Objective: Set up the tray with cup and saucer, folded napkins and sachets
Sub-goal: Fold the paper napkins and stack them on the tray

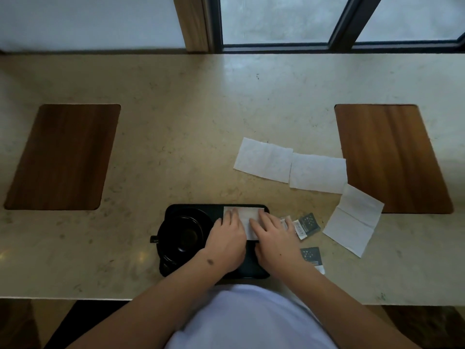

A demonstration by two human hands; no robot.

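Observation:
A black tray (216,209) lies at the counter's near edge. On its left half a black cup (182,236) stands on a black saucer (201,216). A folded white napkin (245,215) lies on the tray's right half. My left hand (226,240) and my right hand (274,238) rest flat on this napkin, fingers spread and pressing down. Three white napkins lie on the counter to the right: one (263,159), a second (318,172) and a third (352,220). Dark sachets (308,224) and another sachet (312,255) lie just right of the tray.
The beige stone counter (176,134) has two inset wooden panels, one at the left (63,157) and one at the right (390,157). A window (276,18) and a wall run along the far edge.

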